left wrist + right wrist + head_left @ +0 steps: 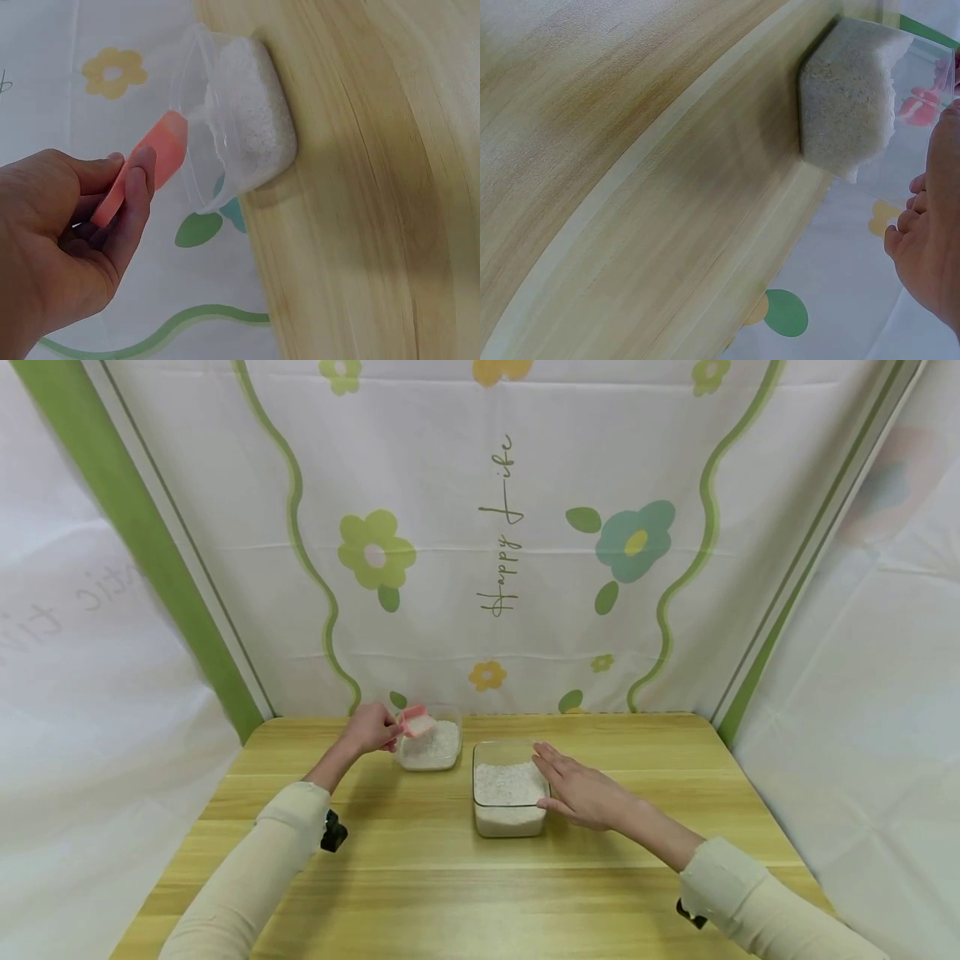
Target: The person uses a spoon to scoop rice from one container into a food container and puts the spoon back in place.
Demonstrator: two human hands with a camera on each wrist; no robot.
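Observation:
In the head view my left hand (pixel 371 729) pinches the handle of a pink scoop (pixel 411 722) that carries some white, grainy powder. The scoop is tilted over a small clear plastic container (pixel 428 767), which holds more of the powder. The left wrist view shows the thumb and fingers of this hand (pixel 71 232) on the scoop's handle. A larger clear glass container (pixel 510 821), filled partway with similar powder, stands nearer and to the right. My right hand (pixel 588 792) rests at its right rim, fingers extended and thumb apart; the right wrist view only partly shows this hand (pixel 930 247).
Both containers stand on a light wooden table (pixel 420 893), the smaller one near its back edge. A white curtain (pixel 435 460) with printed flowers hangs behind, and white fabric walls (pixel 97 693) flank both sides.

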